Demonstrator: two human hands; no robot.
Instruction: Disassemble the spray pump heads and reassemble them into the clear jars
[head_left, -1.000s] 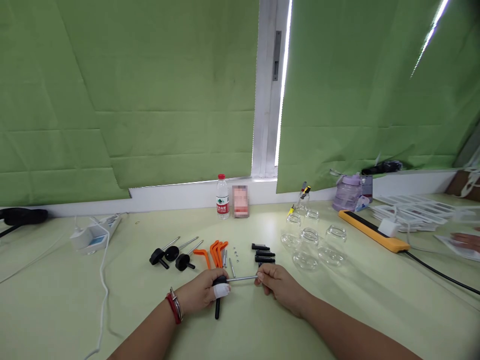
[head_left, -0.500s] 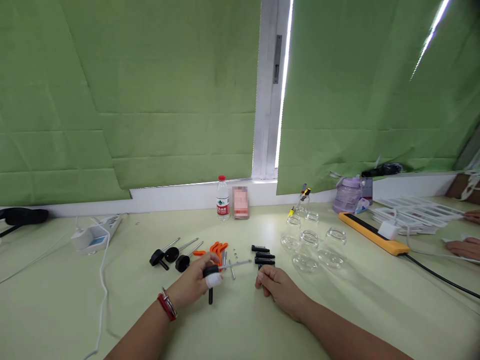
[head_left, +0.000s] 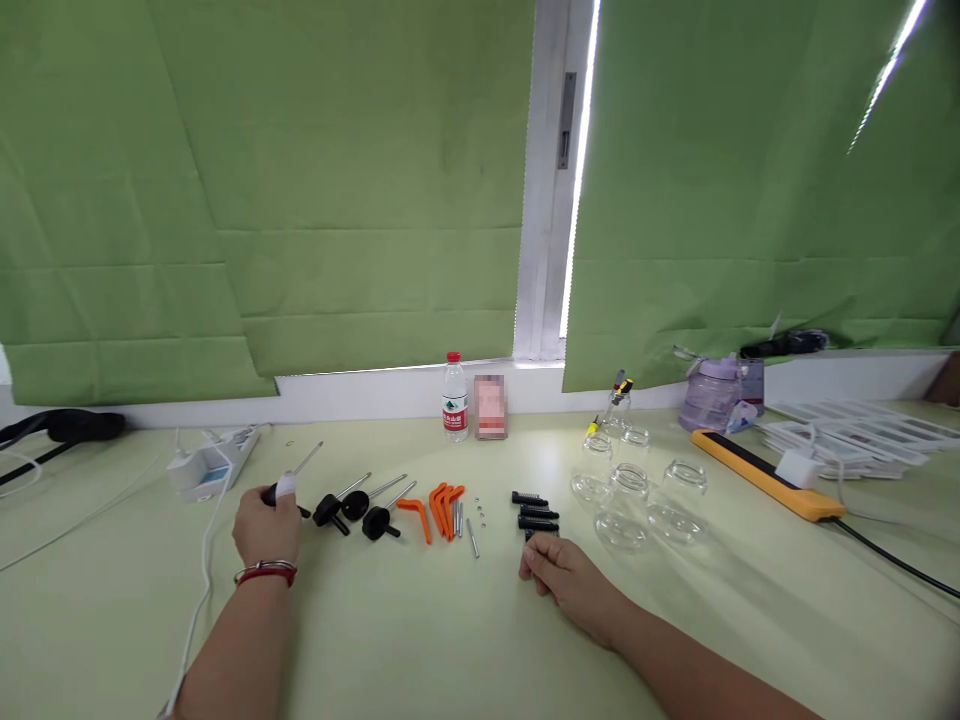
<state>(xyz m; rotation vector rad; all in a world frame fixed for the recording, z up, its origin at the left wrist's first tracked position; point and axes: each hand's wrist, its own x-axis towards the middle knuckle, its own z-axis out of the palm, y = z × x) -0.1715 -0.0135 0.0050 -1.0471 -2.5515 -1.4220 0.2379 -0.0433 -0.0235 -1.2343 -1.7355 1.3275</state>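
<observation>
Black-knobbed rod [head_left: 308, 459] is in the left hand [head_left: 266, 525], toward the table's [head_left: 420, 640] left side, just right of the white power strip [head_left: 217, 470]; fingers wrapped round the knob, white-wrapped thumb on top, bare shaft pointing at the far edge and a bit right. Can't tell if it touches the tabletop. Handling, my guess: light, stiff, hard to break; metal shaft likely slick, so grip by the knob, side stub as second choice. Right hand [head_left: 574, 585] rests nearer the near edge, right of middle, fingers curled narrow; can't tell if something small is inside. Counts: three more knobbed rods [head_left: 327, 510] lying just right of the held one, so four total; orange bent pieces [head_left: 412, 508], one apart plus a bunch that looks like three; metal pins [head_left: 472, 538], one loose, a few beside the bunch, overlapping, no exact number; tiny nuts [head_left: 484, 525], three visible; black sleeves [head_left: 538, 523], three clear, another partly behind the right hand; glass jars [head_left: 621, 535], three up front, more behind overlapping, one with tools in it. Along the far edge: one water bottle [head_left: 454, 415], one purple jug [head_left: 709, 395].
</observation>
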